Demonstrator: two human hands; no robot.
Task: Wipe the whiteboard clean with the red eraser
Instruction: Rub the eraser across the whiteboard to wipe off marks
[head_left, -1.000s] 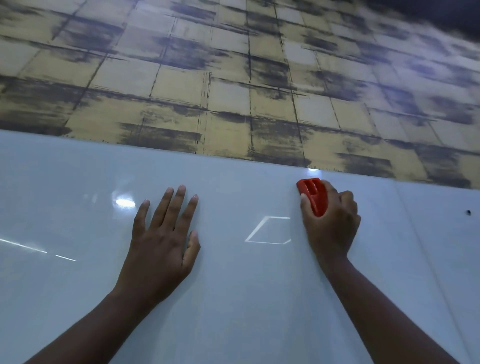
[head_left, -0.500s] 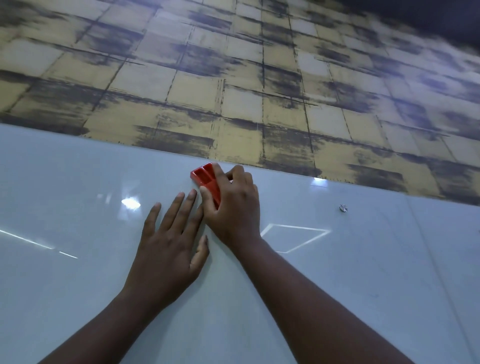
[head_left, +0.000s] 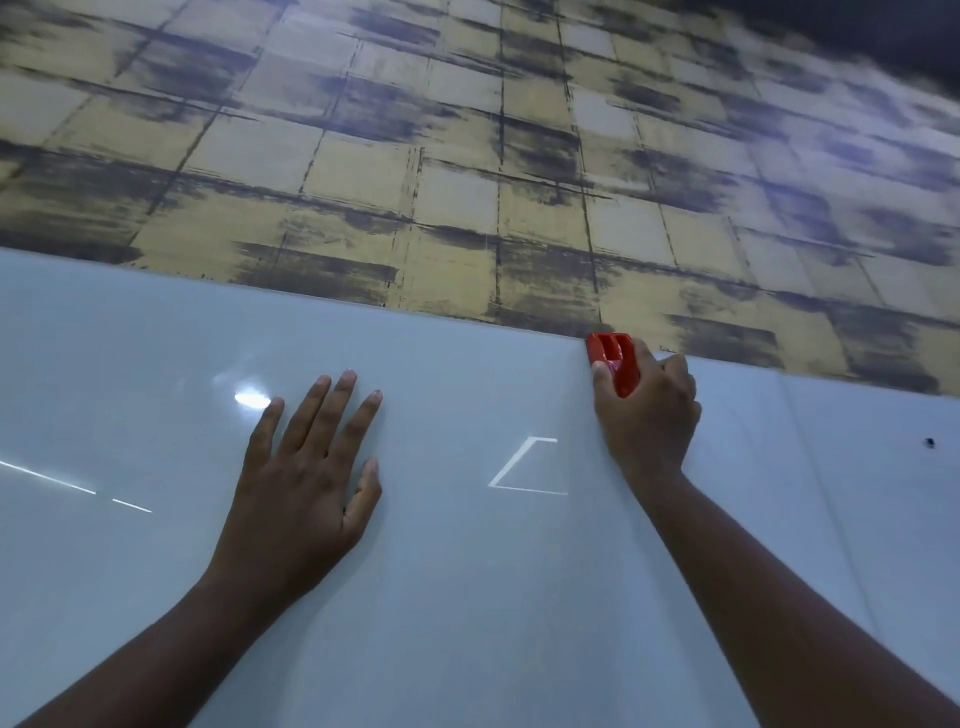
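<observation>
Count from my side: two hands on one whiteboard (head_left: 467, 597), my left hand (head_left: 301, 478) flat with all five fingers spread, my right hand (head_left: 649, 415) wrapped round the one red eraser (head_left: 615, 361) at the board's top edge. One small dark spot (head_left: 929, 442) sits on the board well right of my right hand. Reflections: one bright spot left of my left fingertips, one outlined four-sided shape between my hands.

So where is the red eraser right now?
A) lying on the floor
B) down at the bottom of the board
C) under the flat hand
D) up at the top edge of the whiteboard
D: the right hand holds the red eraser against the whiteboard at its top edge.
</observation>
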